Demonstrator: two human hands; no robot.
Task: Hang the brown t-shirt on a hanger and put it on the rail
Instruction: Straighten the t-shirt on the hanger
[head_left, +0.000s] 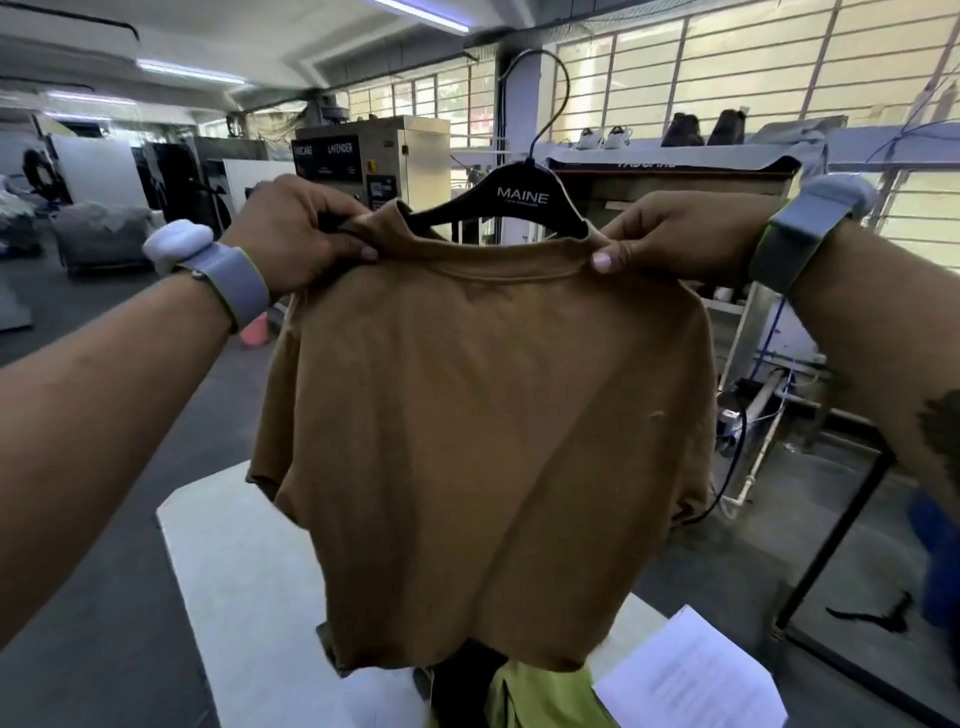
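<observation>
The brown t-shirt (493, 426) hangs in the air in front of me, spread wide, its hem above the table. A black hanger (522, 200) printed "MAINE" sits inside the neck opening, its metal hook pointing up. My left hand (296, 234) pinches the collar and the hanger's left arm at the shirt's left shoulder. My right hand (670, 236) pinches the collar at the right shoulder, thumb on the fabric. Both wrists wear banded devices. No rail is plainly visible.
A white table (234, 571) stands below the shirt, with a sheet of paper (691, 675) and a green garment (545, 696) on its near end. A black metal frame (831, 540) stands at right. Machines (374, 156) and a shelf with shoes line the back.
</observation>
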